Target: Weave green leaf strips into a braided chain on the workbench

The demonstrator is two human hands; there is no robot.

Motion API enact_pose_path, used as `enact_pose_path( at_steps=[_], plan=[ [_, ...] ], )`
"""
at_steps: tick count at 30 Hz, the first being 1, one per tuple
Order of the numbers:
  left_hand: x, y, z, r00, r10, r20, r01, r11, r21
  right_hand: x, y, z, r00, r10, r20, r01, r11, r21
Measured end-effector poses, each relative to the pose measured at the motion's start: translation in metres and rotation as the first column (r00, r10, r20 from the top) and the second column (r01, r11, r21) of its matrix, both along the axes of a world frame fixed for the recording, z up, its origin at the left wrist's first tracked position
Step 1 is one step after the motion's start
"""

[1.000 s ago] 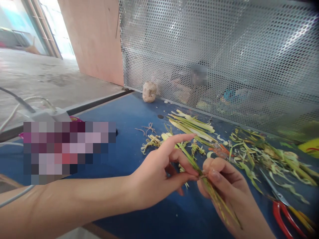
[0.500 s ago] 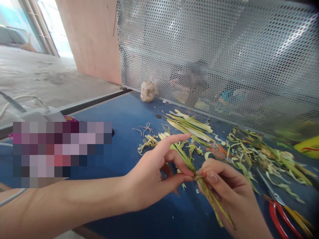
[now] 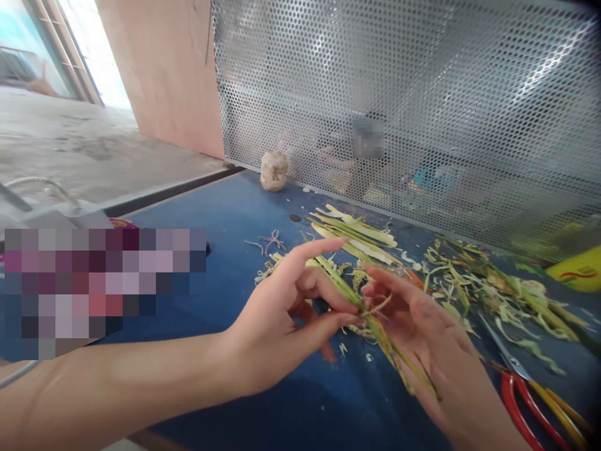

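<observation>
My left hand [image 3: 300,300] pinches a thin bundle of green and yellowish stalks [image 3: 335,275] between thumb and fingertips, its index finger stretched out above. A thin tan band [image 3: 378,305] lies around the bundle at the pinch, with a loop sticking out to the right. Beside that loop my right hand [image 3: 422,332] has its fingers loosely apart. Whether a finger is hooked in the loop, I cannot tell. The brownish stalk ends [image 3: 399,363] hang down in front of the right palm. Behind the hands lie pale green stalks [image 3: 357,232] in a loose row.
Similar thin bands [image 3: 272,241] lie on the blue tabletop [image 3: 211,207]. Scissors [image 3: 516,369] with red handles rest at the right, beside heaped peelings [image 3: 498,282] and a yellow packet [image 3: 577,266]. A pale lump [image 3: 273,170] stands before the perforated metal panel [image 3: 375,81].
My right hand has gone from a pinch at the band to loosely spread fingers, turning over. The tan loop now shows. My left hand keeps its pinch; the view has shifted slightly.
</observation>
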State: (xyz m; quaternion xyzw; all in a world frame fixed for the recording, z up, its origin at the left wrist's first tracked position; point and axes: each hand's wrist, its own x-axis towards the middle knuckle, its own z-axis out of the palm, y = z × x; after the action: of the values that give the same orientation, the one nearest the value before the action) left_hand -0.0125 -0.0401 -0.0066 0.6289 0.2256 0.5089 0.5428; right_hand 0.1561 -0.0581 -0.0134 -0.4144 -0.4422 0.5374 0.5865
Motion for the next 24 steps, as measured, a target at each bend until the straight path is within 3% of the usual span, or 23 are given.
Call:
enact_pose_path(
  at_steps=[6,9,12,15,18,24],
  plan=[
    [-0.001,0.002,-0.001,1.0,-0.012,-0.028,0.012,1.0,-0.007,0.004,0.002,-0.005,0.986,0.07,0.153,-0.096,0.981,0.171],
    [-0.001,0.001,-0.004,0.997,-0.026,-0.075,0.027,1.0,0.005,0.005,0.004,-0.007,0.976,0.106,0.192,-0.142,0.973,0.185],
    [-0.002,0.0,-0.004,0.993,-0.006,-0.117,0.01,1.0,0.029,0.003,0.004,-0.006,0.978,0.102,0.18,-0.129,0.981,0.146],
    [-0.004,0.0,-0.002,0.982,0.055,-0.179,-0.03,0.99,0.138,0.0,0.002,-0.003,0.987,0.125,0.099,-0.128,0.991,0.026],
    [-0.007,-0.001,-0.001,0.966,0.115,-0.229,-0.047,0.957,0.285,-0.001,0.0,0.0,0.977,0.214,0.018,-0.212,0.975,-0.068],
    [-0.012,0.001,0.0,0.944,0.116,-0.308,0.021,0.913,0.408,0.004,0.0,0.005,0.944,0.329,0.009,-0.323,0.932,-0.162]
  ],
)
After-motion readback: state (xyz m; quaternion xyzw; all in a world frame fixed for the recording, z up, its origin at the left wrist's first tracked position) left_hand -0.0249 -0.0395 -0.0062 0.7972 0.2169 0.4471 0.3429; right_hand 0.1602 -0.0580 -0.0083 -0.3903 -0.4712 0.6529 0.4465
